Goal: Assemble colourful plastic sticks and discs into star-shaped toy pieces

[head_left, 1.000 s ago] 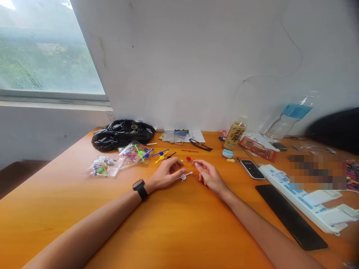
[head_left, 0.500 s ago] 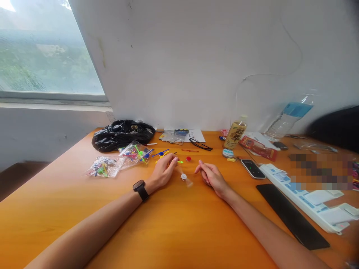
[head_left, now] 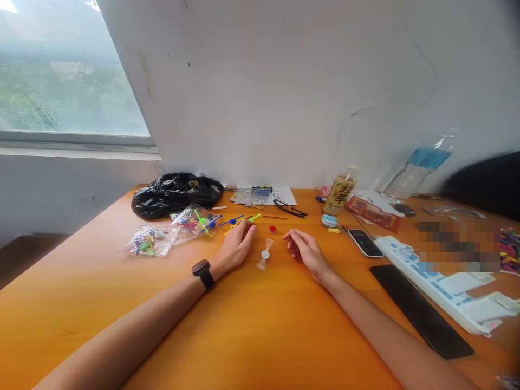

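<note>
A small white two-armed spinner (head_left: 265, 254) lies on the table between my hands, its arms blurred as if turning. To its left my left hand (head_left: 239, 242) rests on the table, fingers loosely bent and the thumb apart, holding nothing I can see. My right hand (head_left: 305, 251) lies to the right of the spinner, fingers half curled and apart, with nothing visible in them. Just beyond the spinner sits a small round red piece (head_left: 272, 229). Behind my left fingers show a green arrow-tipped piece (head_left: 255, 218) and a blue spinner (head_left: 233, 221), with yellow parts partly hidden.
Clear bags of colourful pieces (head_left: 148, 241) and a black plastic bag (head_left: 174, 196) lie at left. Glasses (head_left: 289, 208) are at the back. Rightward stand a drink bottle (head_left: 340, 190), a round tin (head_left: 329, 220), a phone-like device (head_left: 365, 243) and a power strip (head_left: 430, 281).
The white spinner's blurred arms have turned to another angle. The green arrow tip behind my left hand points another way. My right fingers have shifted slightly; my left hand stays about the same.
</note>
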A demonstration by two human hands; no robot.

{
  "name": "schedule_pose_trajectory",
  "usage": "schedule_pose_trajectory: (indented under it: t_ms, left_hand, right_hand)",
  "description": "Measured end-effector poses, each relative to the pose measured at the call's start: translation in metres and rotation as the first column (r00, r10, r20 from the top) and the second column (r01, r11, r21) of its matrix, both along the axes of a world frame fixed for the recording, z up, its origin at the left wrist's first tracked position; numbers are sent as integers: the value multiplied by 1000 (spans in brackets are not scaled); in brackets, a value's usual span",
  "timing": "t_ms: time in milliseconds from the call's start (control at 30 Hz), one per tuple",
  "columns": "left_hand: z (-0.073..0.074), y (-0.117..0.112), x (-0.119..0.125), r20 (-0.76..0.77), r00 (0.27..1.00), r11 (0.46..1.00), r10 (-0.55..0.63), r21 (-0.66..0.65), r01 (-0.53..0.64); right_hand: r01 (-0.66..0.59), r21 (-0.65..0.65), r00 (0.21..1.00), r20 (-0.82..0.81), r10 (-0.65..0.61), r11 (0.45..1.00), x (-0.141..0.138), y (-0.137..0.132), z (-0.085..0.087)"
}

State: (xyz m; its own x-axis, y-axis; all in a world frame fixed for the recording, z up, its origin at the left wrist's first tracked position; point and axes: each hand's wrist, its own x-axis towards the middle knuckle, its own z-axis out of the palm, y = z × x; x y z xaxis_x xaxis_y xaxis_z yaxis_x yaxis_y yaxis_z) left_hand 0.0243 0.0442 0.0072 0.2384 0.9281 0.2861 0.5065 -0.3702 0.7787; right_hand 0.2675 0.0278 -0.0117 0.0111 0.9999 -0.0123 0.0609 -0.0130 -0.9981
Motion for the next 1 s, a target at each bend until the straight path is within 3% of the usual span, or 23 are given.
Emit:
schedule_pose_trajectory:
  t_ms: [200, 300, 433, 533, 667, 833, 1000]
  left_hand:
    - [-3, 3, -1, 22, 999, 999, -34, -12, 35]
    - [-2, 2, -1, 48, 997, 998, -62, -14, 62]
    - [-3, 0, -2, 76, 988, 991, -134, 13, 134]
    - [-5, -1, -2, 48, 979, 978, -196, 82, 192]
    - [-4, -5, -2, -15, 964, 948, -266, 176, 264]
    - [1, -9, -1, -98, 929, 900, -358, 230, 371]
    - [2, -11, 0, -146, 918, 882, -368, 256, 395]
  right_hand:
    - [32, 171, 982, 180, -63, 985, 9, 12, -9]
    - [-65, 271, 949, 314, -24, 961, 11, 12, -8]
    - [-256, 373, 841, 541, 15, 892, 8, 7, -3]
    - [-353, 364, 749, 662, 27, 862, 7, 3, -4]
    - [-405, 308, 668, 743, 49, 861, 8, 3, -9]
    - [-435, 262, 623, 778, 78, 862, 13, 9, -12]
    - [-465, 259, 614, 783, 98, 846, 16, 16, -14]
